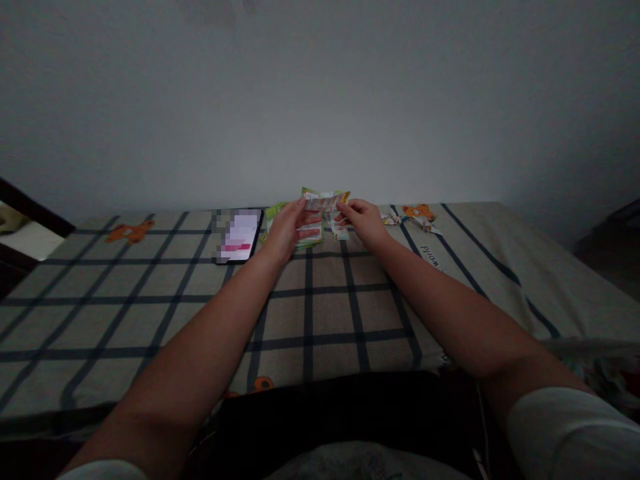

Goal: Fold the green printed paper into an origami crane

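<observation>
Your left hand (286, 231) and right hand (364, 221) pinch one paper slip (325, 199) right of the phone (240, 235); its folding looks unfinished; folded pieces (393, 219) lie farther right.

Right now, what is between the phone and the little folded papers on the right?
The head view shows the left hand and right hand there, pinching a printed paper above a pile of coloured sheets.

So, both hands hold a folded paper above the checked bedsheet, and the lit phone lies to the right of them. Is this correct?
Not quite. The head view shows the lit phone to the left of the hands, beside the left hand. The rest is right: the left hand and the right hand hold the folded paper above the checked bedsheet.
</observation>
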A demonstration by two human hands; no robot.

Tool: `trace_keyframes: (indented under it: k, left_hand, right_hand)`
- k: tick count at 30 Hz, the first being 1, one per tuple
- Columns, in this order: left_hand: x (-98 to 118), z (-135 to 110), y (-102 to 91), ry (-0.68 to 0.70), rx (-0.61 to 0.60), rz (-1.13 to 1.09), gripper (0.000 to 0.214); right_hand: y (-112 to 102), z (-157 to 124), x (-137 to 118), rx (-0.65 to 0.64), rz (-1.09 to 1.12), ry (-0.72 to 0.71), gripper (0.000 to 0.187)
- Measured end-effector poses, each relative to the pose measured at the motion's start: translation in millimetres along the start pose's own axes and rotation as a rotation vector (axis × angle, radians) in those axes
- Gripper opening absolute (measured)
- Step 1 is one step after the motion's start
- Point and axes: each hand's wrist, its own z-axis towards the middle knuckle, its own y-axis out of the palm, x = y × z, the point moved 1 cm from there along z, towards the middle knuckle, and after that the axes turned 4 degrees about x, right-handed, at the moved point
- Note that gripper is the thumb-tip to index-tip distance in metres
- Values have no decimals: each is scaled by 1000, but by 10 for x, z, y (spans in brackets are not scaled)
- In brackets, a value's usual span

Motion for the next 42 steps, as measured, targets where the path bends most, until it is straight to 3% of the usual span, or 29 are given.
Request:
trace_keyframes:
  k: [6, 13, 18, 26, 31, 36, 42]
  left_hand:
    - [-52, -18, 19, 75, -45, 23, 53]
    - [-108, 52, -8, 69, 78, 30, 33]
    - [-84, 54, -5, 65, 126, 22, 24]
    - [-80, 46, -14, -4, 90, -39, 33]
    - [-133, 63, -34, -31, 77, -34, 28]
    - [-137, 87, -38, -17, 76, -49, 29]
    - [-121, 64, -17, -5, 47, -42, 33]
  right_hand:
    - [6, 1, 3, 8, 3, -2, 42]
    - [36, -18, -12, -43, 64, 26, 41]
    - [46, -46, -39, -19, 106, 2, 69]
    - [44, -48, -35, -36, 158, -20, 72]
    - [60, -71, -72, -64, 195, 19, 67]
    - [86, -61, -51, -149, 206, 136, 40]
    - [97, -63, -52, -119, 213, 143, 44]
